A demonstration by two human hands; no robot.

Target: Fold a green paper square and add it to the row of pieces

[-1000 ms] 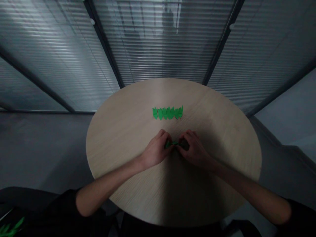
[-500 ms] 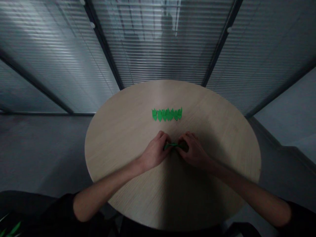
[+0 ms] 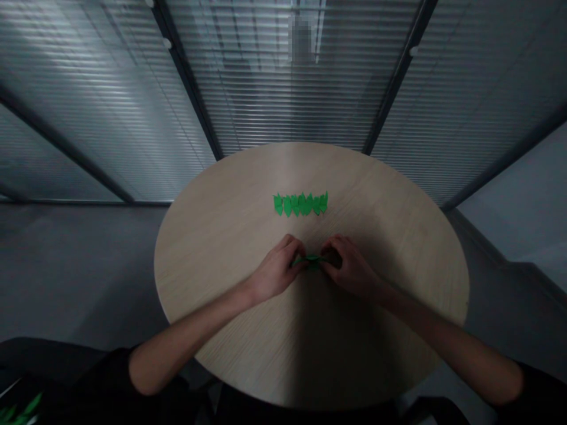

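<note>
Green paper pieces: seven, plus one handheld

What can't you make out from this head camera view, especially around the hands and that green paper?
Head view:
Green folded paper piece: its ends are hidden by the left hand and right hand.
Row of green paper shapes: too small and overlapped to count surely.
Green spiky object: cut off by the bottom-left corner.
</note>
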